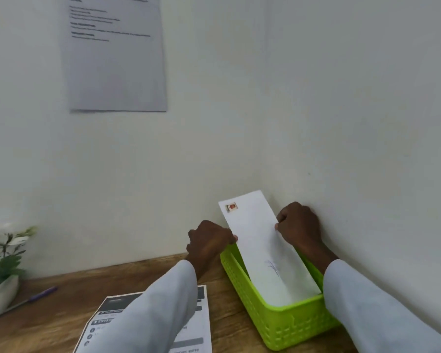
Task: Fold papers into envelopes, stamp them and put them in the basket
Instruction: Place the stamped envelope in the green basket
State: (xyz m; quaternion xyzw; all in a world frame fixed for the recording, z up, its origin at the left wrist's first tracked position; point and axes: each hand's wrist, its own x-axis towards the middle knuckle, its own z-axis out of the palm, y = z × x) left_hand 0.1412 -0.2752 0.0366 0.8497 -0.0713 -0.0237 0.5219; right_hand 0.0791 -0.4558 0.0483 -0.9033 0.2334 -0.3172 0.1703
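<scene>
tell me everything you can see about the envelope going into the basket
The envelope is long, white and looks like plain paper. A small reddish stamp sits at its upper left corner and a faint scribble marks its lower half. It stands tilted, its lower end inside the green basket and its top leaning toward the wall corner. The left hand pinches its left edge and the right hand pinches its right edge.

Soft, even light (slight blur)
</scene>
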